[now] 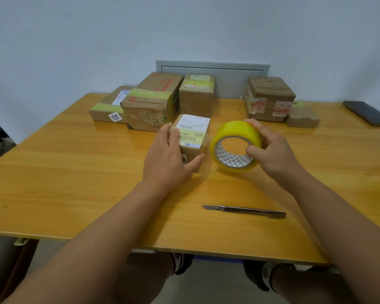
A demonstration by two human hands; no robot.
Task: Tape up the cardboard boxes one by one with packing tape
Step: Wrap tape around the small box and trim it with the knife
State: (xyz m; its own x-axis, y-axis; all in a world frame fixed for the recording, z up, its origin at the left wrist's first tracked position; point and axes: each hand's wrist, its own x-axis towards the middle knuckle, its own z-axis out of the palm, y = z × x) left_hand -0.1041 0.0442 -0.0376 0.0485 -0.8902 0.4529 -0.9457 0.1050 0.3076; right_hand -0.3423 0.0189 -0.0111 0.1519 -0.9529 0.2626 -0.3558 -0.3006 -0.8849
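Observation:
A small cardboard box (193,133) with a white shipping label on top stands in the middle of the wooden table (75,172). My left hand (169,154) lies on its left and near side, fingers straight, thumb pressed against the front face. Just to the right, my right hand (270,150) grips a yellow roll of packing tape (235,145), thumb inside the core and fingers over the outer rim. A clear strip of tape runs from the roll to the box's right side. The roll hangs slightly above the table.
A utility knife (244,211) with its blade out lies near the front edge. Several boxes stand at the back: three taped ones (151,102) at left, a large one (269,98) and a low one (303,120) at right. A dark phone (367,113) lies far right.

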